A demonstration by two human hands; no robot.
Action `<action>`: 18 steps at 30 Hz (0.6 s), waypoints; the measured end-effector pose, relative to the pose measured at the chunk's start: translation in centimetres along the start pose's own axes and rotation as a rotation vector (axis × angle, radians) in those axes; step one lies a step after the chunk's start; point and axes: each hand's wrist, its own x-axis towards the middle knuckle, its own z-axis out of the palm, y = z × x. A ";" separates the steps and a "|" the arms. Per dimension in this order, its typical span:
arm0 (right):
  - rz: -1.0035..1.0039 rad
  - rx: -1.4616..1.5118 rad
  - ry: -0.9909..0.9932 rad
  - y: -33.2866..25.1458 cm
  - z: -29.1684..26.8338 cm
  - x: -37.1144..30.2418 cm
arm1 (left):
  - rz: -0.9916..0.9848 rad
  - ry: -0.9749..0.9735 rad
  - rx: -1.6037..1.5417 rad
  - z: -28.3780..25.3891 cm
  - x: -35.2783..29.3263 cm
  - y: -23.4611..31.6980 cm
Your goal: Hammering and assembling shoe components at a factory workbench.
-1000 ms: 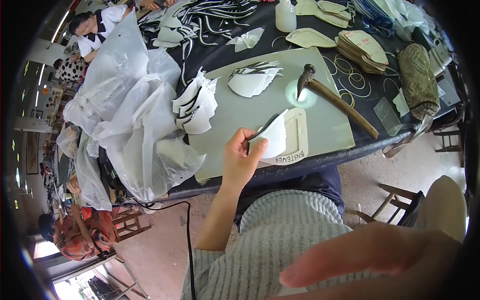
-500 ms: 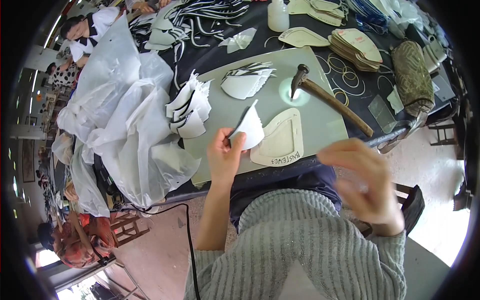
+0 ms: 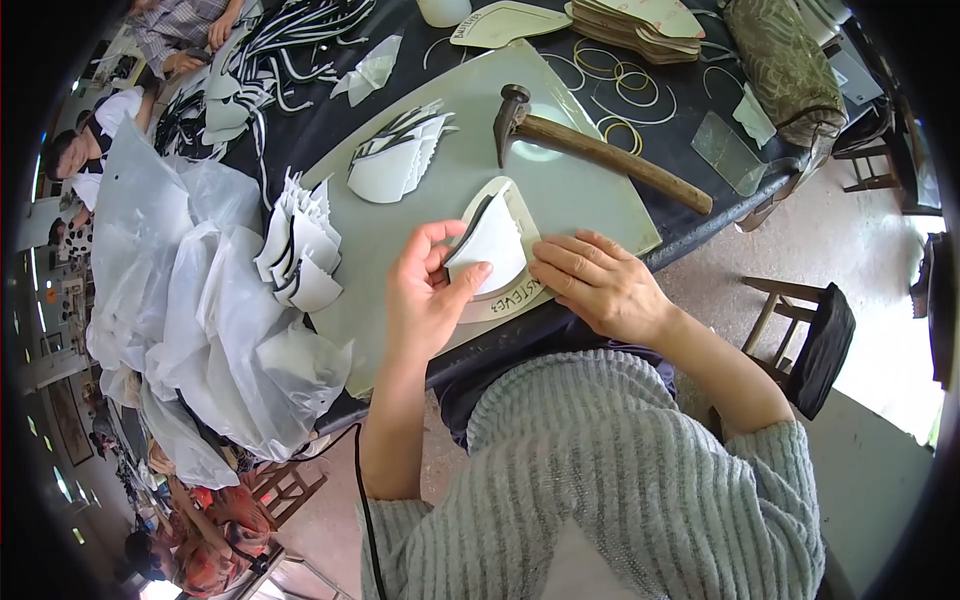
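My left hand [image 3: 425, 290] pinches a white fan-shaped piece [image 3: 497, 248] with a black edge and a notched side, thumb on top and fingers beneath. The piece lies over a cream card template [image 3: 488, 308] with a cut-out, hiding much of it. My right hand [image 3: 607, 287] lies with its fingers stretched out at the template's right edge, fingertips close to the white piece. Both hands are over a grey-green board [image 3: 590, 205]. A wooden-handled hammer [image 3: 620, 160] rests on the board beyond my right hand.
Similar white pieces sit in one pile [image 3: 400, 160] on the board and another [image 3: 303, 250] at its left. Large plastic bags [image 3: 215, 320] crowd the left. Wire rings [image 3: 630, 85], stacked card shapes [image 3: 635, 30] and a patterned roll [image 3: 780, 70] lie beyond. A stool [image 3: 815, 350] stands right.
My right hand has come in from the right and settled at the template. The white piece in my left hand has moved over the template. The whole view has shifted.
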 end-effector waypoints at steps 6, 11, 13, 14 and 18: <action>-0.007 0.008 0.003 0.2 0.2 0.1 | 0.068 0.054 0.290 0.1 -0.6 -1.7; 0.014 0.030 0.003 0.4 0.0 0.1 | 0.021 0.008 0.165 0.6 -0.4 -0.6; 0.018 0.039 0.000 0.3 -0.1 0.2 | 0.015 0.027 0.157 0.8 -0.4 -0.9; 0.023 0.049 -0.002 0.3 -0.1 0.3 | 0.010 0.045 0.150 0.9 -0.4 -1.0; 0.024 0.055 0.005 0.2 0.0 0.2 | 0.048 0.080 0.217 1.0 -0.6 -2.0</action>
